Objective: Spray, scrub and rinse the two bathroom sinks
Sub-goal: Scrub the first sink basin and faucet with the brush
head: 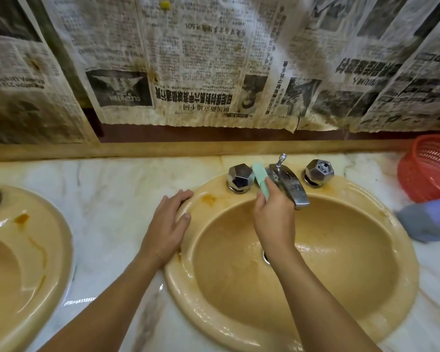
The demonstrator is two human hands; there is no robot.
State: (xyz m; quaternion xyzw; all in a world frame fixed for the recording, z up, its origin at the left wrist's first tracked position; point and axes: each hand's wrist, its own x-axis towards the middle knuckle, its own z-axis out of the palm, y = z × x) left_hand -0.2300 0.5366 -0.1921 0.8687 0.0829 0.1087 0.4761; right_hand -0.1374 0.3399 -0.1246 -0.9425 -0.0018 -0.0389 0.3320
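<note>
Green scrubber (261, 179) gripped in my right hand (273, 219), pressed beside faucet (288, 185). Left hand (168, 226) open, flat on sink (183, 283) rim. Work short strokes around faucet base; brace steady.

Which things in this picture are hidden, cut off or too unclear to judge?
- Head view: the tan sink's round metal drain is mostly covered by the right hand's wrist.
- The pale green scrubbing tool: its lower part is hidden inside that hand.
- The second tan sink and its tap are cut by the left edge.
- The red plastic basket is cut by the right edge; its contents cannot be seen.
</note>
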